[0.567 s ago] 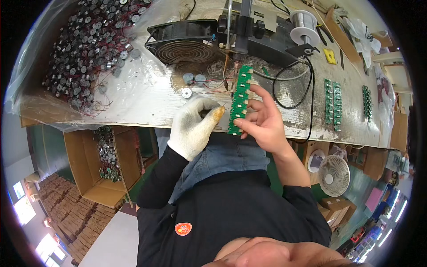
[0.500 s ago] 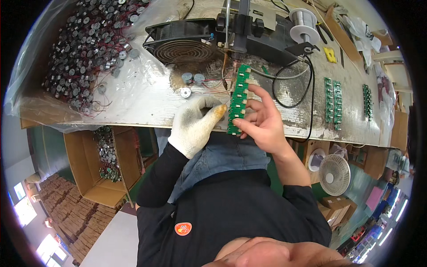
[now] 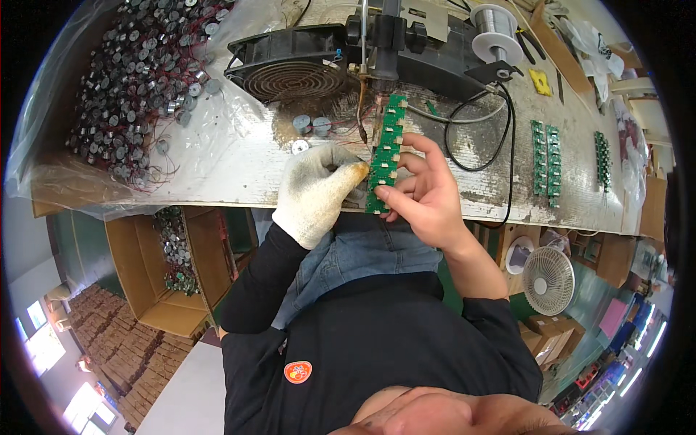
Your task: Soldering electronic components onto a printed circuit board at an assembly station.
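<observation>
A long strip of green circuit boards (image 3: 387,148) stands slanted over the table's front edge, with small pale parts along it. My right hand (image 3: 433,199), bare, is closed on its lower right side, the thumb across the front and the fingers behind. My left hand (image 3: 313,190) wears a white knit glove with a yellowed thumb tip. Its thumb and fingers are pinched together at the strip's left edge; whatever lies between them is hidden. Just above the strip's left side hangs the tip of a soldering iron (image 3: 362,133). Small round motors (image 3: 311,125) lie beyond the glove.
A heap of wired motors (image 3: 138,87) on plastic film fills the left. Behind stand a black fan (image 3: 293,80) and a solder wire spool (image 3: 496,35). A black cable (image 3: 512,159) loops at right, near more green board strips (image 3: 547,159). An open carton (image 3: 156,279) sits below left.
The board strip and both hands have shifted slightly up and left. The gloved thumb tip now sits closer against the strip's edge, and the glove covers more of the nearest motor.
</observation>
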A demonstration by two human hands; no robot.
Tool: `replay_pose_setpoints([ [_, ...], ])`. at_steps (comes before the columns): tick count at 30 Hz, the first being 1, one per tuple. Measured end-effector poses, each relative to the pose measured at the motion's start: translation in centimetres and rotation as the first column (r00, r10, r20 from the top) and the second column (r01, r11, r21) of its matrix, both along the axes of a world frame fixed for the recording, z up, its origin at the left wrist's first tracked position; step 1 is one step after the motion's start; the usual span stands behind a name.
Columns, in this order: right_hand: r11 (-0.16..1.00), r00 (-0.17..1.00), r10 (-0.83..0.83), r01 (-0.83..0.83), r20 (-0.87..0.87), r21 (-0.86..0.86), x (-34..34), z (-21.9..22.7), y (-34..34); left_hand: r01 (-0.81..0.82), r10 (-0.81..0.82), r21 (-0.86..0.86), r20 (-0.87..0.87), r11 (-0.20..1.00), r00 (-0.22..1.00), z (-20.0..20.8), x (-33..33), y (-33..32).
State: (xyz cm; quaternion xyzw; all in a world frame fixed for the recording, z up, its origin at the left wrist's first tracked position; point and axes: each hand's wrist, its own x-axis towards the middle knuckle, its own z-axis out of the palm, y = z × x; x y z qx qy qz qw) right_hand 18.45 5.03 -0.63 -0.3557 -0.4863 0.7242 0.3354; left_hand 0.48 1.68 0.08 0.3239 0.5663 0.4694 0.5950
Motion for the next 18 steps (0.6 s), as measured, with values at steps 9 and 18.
replay_pose_setpoints([
  [9,1.000,1.000,-0.024,0.024,-0.012,0.018,-0.33,0.66,0.14,-0.003,0.002,0.012,0.027,1.000,1.000,-0.03,-0.22,0.15],
  [18,0.999,1.000,-0.020,0.020,-0.007,-0.025,-0.06,-0.24,-0.27,0.005,-0.005,-0.005,0.025,1.000,1.000,-0.31,0.05,-0.18],
])
